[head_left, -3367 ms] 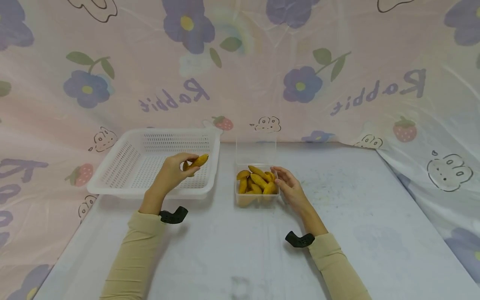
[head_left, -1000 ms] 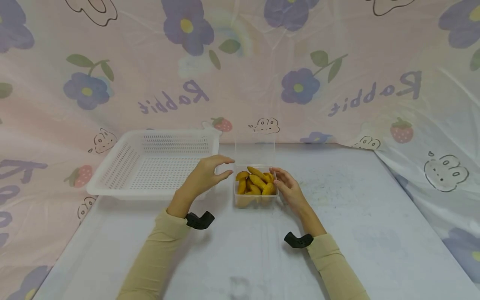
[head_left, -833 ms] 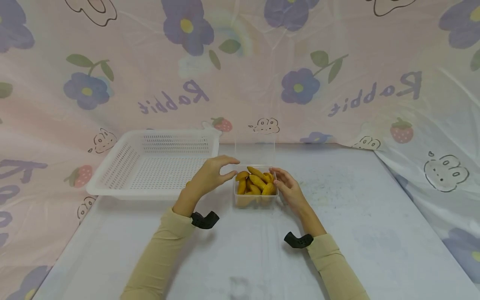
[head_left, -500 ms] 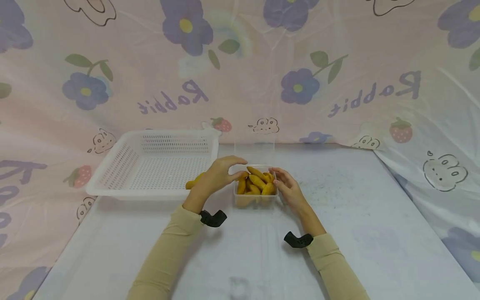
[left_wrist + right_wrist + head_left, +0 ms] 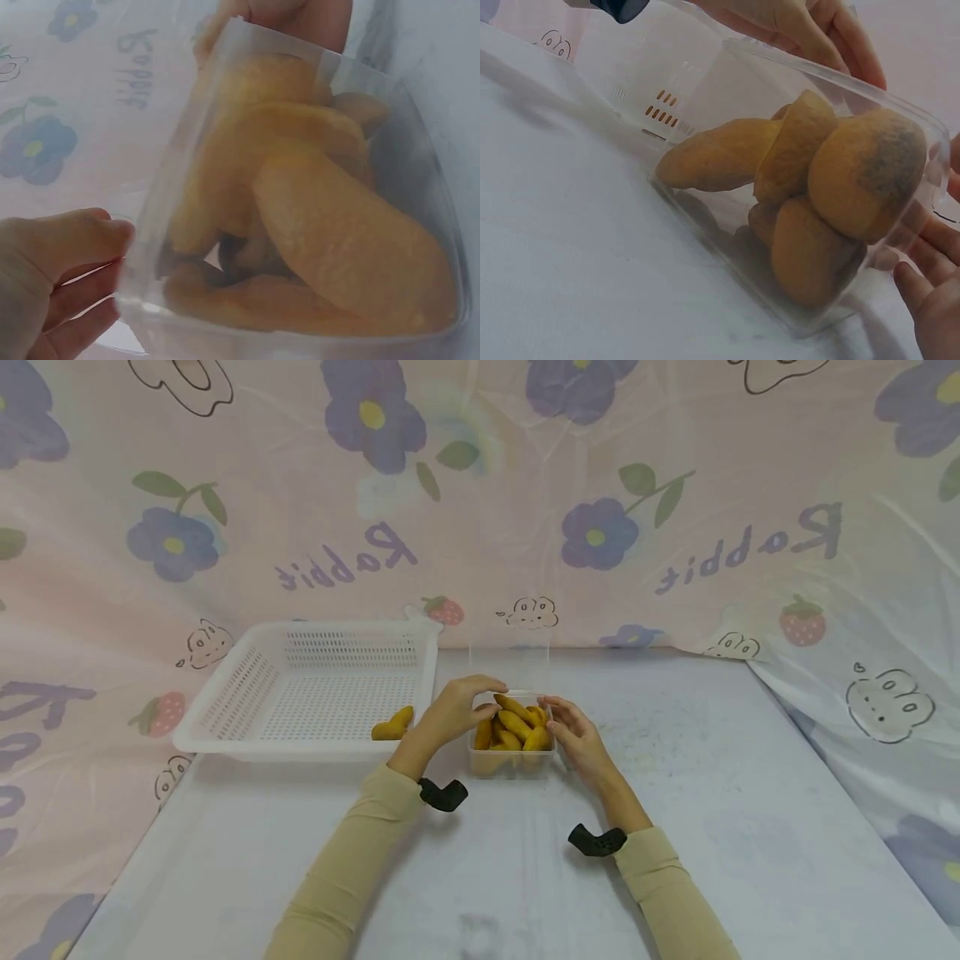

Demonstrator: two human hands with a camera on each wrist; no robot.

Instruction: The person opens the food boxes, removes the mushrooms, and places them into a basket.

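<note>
Yellow-brown mushrooms (image 5: 514, 725) fill the clear plastic box (image 5: 513, 767), whose lid (image 5: 510, 652) stands up at the back. My left hand (image 5: 450, 710) reaches over the box's left rim, thumb and fingers apart; it hides part of the mushrooms beneath. The left wrist view shows the left thumb right at the rim. My right hand (image 5: 581, 739) holds the box's right side, with thumb and fingers at its wall in the right wrist view. One mushroom (image 5: 393, 725) lies in the white slotted basket (image 5: 262, 746), at its front right.
The basket stands left of the box on a white-covered table (image 5: 480, 877). A printed cloth (image 5: 480, 510) with flowers hangs behind. Black wrist mounts (image 5: 444, 795) jut out below both hands.
My left hand first held a mushroom over the basket. It let the mushroom go there and moved right to the box, now over its left rim. The right hand has stayed at the box.
</note>
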